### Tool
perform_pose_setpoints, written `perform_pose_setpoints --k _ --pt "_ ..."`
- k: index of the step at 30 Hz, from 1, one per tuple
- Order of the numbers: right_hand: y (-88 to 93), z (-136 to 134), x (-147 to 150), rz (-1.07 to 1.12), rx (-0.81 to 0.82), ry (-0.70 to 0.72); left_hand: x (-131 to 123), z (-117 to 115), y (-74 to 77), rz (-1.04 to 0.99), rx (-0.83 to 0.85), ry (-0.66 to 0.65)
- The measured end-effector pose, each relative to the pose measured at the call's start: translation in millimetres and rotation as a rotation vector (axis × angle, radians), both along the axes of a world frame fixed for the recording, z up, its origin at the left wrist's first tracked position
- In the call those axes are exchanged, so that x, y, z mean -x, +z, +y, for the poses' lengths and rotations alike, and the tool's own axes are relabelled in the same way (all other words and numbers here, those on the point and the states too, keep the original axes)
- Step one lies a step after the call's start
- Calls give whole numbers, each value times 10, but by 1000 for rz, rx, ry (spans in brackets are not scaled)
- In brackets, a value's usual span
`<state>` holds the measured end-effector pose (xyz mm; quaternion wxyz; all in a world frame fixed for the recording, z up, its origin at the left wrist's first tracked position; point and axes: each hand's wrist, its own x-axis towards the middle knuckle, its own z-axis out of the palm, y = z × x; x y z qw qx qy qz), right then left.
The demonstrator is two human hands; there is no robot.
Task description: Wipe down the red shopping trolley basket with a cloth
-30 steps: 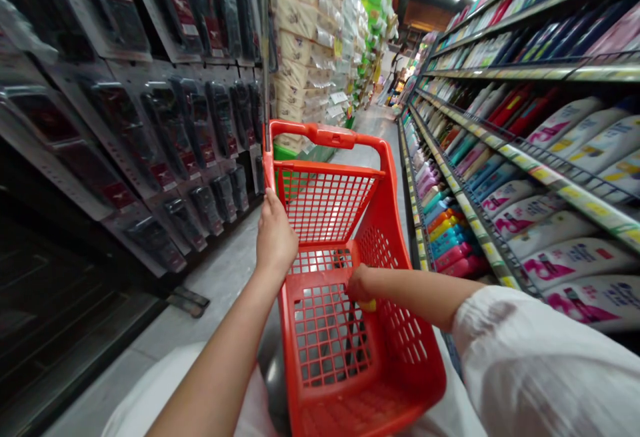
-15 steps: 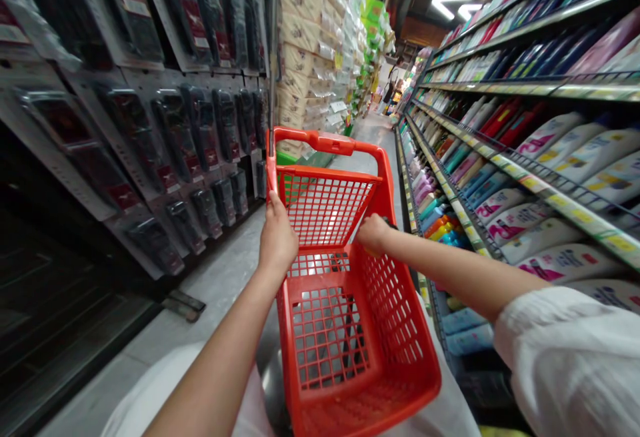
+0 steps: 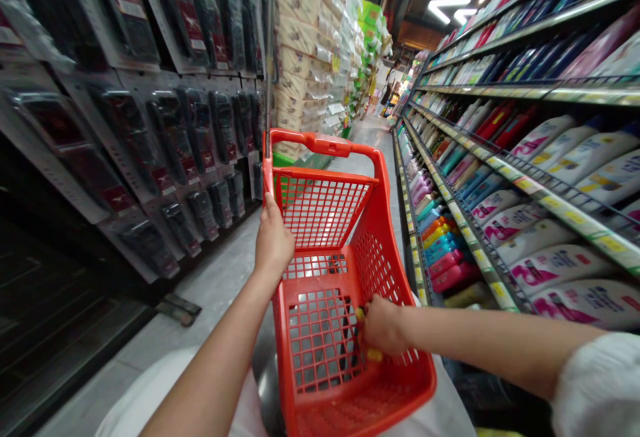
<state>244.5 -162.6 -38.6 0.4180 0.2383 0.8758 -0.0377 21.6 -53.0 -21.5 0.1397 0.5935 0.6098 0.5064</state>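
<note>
A red plastic shopping basket [image 3: 326,398] with grid walls and a raised handle [image 3: 327,146] stands in front of me. My left hand [image 3: 274,237] is closed round its upper left rim, thumb lying along the edge. Inside the basket, near the right wall, my right hand [image 3: 383,325] is closed. Small yellow bits of a thing [image 3: 374,355] show at its fingers; most of that thing is hidden, so its kind is unclear. Through the basket floor grid I see grey ground and dark parts beneath.
Shelves of bottles [image 3: 545,270] run along the right, close to my right arm. On the left hangs a rack of packaged dark goods [image 3: 175,124], with a metal foot [image 3: 180,307] on the floor. Stacked tissue packs [image 3: 305,57] stand ahead; the aisle [image 3: 373,129] leads away beside them.
My right hand has come from the basket's far right corner toward me and down, along the right wall. My left hand stays on the rim. The view has shifted slightly.
</note>
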Motion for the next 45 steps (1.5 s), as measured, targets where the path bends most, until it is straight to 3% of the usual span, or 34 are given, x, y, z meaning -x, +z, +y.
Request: perform_pose_setpoints --k 3,5,7,12,14,16,19,23,26,29,32,35,38,42,45 --pt "-12 -356 -75 -44 68 70 8 -3 17 25 15 -2" --pt "88 -321 -120 23 -11 76 7 -14 49 46 43 0" --pt "267 -58 -144 44 -131 36 4 -27 83 62 76 8" --pt "752 1026 -169 79 -489 -119 5 -22 105 65 90 5" --pt "818 1313 -200 123 -610 -163 7 -5 87 35 71 4" --pt "778 1395 -237 144 -632 -176 6 12 70 5 40 7" --pt "589 1173 -269 109 -523 -122 -7 23 62 -15 22 11" --pt "356 598 -271 58 -353 -40 -24 15 66 -30 44 -5" --pt "336 222 -273 61 -246 19 -27 4 61 -51 17 -22" --pt "445 -12 -294 69 -69 52 -29 -17 78 -57 19 -24" --pt "575 -107 -315 107 205 55 -37 -45 123 -41 68 -11" --pt "561 -130 -258 83 265 -3 -47 -60 151 -34 90 -3" --pt "318 -176 -84 -59 200 -47 -50 -56 140 -38 74 -3" --pt "-130 -261 176 -220 195 33 -41 -54 109 -41 56 -6" --pt "-231 -113 217 -183 144 73 -27 -63 100 -47 39 -6"
